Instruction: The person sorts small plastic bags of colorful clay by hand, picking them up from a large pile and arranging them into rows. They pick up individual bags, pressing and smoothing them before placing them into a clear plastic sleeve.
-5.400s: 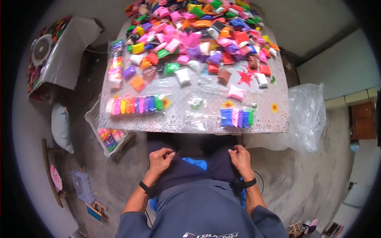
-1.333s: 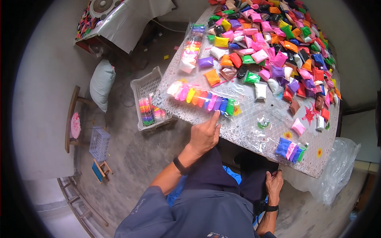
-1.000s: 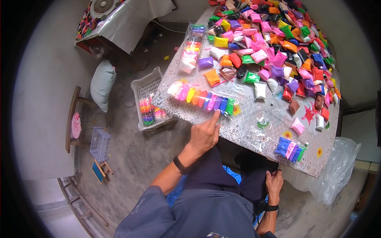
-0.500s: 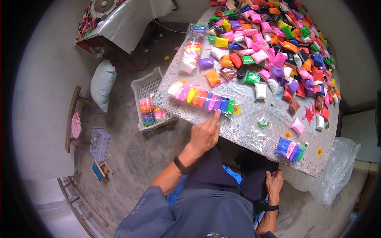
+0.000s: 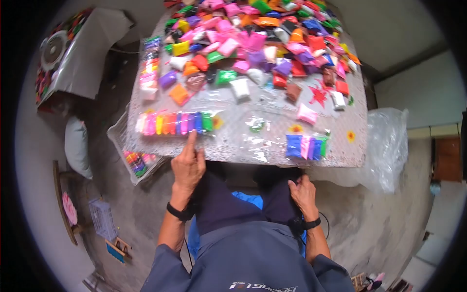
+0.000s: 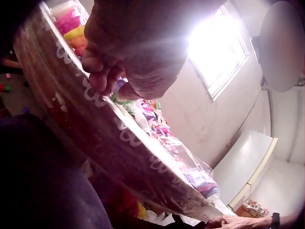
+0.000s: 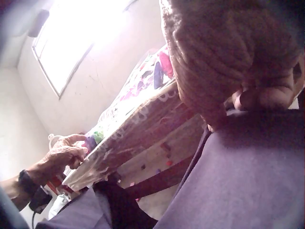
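In the head view my left hand [image 5: 188, 168] reaches over the table's front edge, its index finger straight and its tip at the lower edge of a clear bag [image 5: 175, 123] with a row of colored packets. The left wrist view shows that hand [image 6: 131, 57] dark against the window, its other fingers bent. My right hand [image 5: 304, 194] rests on the right thigh, fingers loosely bent, holding nothing; the right wrist view has it [image 7: 228, 62] over the trousers. At the table's front right lies a shorter clear bag [image 5: 305, 147] of blue, pink, purple and green packets.
A heap of colored packets [image 5: 253, 41] covers the back of the table [image 5: 228, 151]. Another filled bag [image 5: 150, 68] lies along its left side. A pale plastic crate [image 5: 119, 138] stands on the floor at left, and clear plastic sheeting [image 5: 382, 146] hangs at right.
The head view has swung back from the left to face the table squarely. Since the oldest frame, my left hand has risen from the thigh to the longer bag; my right hand stays on the thigh.
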Tool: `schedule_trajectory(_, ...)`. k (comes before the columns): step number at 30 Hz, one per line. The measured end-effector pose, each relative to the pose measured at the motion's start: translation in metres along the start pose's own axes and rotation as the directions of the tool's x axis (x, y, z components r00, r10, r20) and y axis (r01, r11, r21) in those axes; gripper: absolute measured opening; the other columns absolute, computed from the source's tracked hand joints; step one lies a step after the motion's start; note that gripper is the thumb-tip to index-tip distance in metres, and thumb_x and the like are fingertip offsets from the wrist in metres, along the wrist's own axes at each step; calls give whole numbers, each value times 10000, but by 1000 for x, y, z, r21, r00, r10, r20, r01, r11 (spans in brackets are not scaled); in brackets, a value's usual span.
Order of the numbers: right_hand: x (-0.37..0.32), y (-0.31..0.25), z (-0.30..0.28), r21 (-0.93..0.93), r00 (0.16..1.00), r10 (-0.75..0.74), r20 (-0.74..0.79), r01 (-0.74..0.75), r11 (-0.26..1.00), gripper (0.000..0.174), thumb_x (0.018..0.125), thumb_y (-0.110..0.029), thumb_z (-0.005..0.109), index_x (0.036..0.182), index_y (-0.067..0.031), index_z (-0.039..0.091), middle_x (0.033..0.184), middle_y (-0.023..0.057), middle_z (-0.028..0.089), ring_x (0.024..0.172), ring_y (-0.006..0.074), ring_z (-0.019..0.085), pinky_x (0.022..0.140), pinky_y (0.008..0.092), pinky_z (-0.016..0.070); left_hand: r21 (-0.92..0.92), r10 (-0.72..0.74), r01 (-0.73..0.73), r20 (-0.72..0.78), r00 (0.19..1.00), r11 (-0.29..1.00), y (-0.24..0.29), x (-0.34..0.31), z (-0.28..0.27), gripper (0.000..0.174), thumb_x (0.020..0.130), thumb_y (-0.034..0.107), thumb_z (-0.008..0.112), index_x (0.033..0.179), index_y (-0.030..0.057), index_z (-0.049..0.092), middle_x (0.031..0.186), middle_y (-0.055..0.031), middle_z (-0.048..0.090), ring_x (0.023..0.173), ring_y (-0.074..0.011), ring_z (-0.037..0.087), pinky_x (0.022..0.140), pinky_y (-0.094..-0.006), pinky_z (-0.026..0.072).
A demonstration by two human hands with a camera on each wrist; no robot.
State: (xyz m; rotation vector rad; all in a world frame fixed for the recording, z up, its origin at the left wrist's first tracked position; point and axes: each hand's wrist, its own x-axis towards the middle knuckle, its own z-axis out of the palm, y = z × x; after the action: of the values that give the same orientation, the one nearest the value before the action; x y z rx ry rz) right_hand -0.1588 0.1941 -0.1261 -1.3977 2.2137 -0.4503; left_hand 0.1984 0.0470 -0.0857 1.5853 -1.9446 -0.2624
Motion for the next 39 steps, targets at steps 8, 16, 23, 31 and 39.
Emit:
schedule_trajectory(8, -3, -2, -3, 39, 1000, -17, -13, 18, 999, 353, 864, -229, 774, 977, 30, 562, 830, 249, 665, 814, 473, 661, 712, 531, 519, -46, -36, 37, 27, 999, 998, -4, -3, 7, 708, 878, 53, 700, 1537, 121, 447, 651, -99, 592, 542, -281, 612, 555, -420, 496)
schedule_trajectory(16, -7, 3, -13, 171, 980, -48, -191, 81, 982, 331, 887, -122, 735, 1143, 38, 600, 804, 182, 663, 672, 343, 660, 629, 439, 522, -30, -30, 30, -1, 1000, 999, -6, -5, 12, 732, 873, 65, 716, 1546, 152, 441, 619, -88, 577, 524, -267, 603, 543, -409, 487)
schedule_trajectory(23, 2, -4, -38, 102, 825, -185, -534, 280, 955, 484, 883, 14, 694, 1350, 16, 569, 821, 103, 656, 559, 207, 620, 552, 341, 517, -26, -21, 22, 23, 1000, 999, -9, -6, 13, 736, 886, 41, 701, 1555, 164, 419, 691, -100, 600, 574, -247, 614, 568, -378, 494)
schedule_trajectory(31, 12, -17, -52, 52, 824, -281, -492, 350, 935, 600, 863, 39, 699, 1435, -7, 527, 862, 95, 648, 555, 210, 610, 547, 352, 512, -5, -10, 10, 15, 1000, 1000, -5, -5, 13, 741, 886, 45, 698, 1559, 165, 411, 671, -91, 570, 566, -249, 593, 567, -385, 476)
schedule_trajectory(39, 21, -22, -55, 66, 847, -244, -472, 310, 948, 652, 847, 45, 704, 1461, -5, 493, 859, 110, 646, 599, 243, 636, 557, 382, 511, -10, -9, 9, 10, 1000, 1000, -8, -6, 15, 723, 896, 58, 690, 1556, 156, 411, 654, -77, 550, 556, -239, 581, 558, -379, 468)
